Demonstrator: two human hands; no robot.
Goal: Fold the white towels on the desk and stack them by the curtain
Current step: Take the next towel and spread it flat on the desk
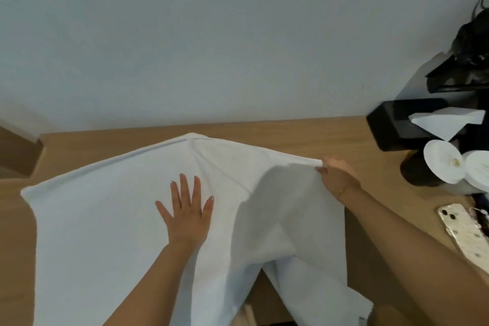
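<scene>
Towel point(111, 209), white and spread wide, covers the wooden surface point(291, 135) below the wall as your left hand point(186, 216) presses flat on its middle, fingers splayed. Your right hand point(334, 176) pinches its raised far-right edge, toward the tissue box point(397, 124).

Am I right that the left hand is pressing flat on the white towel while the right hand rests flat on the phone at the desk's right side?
Not quite. The left hand does press flat on the white towel, but the right hand is not on the phone; it grips the towel's far right edge. The head view shows the phone lying untouched on the desk.
</scene>
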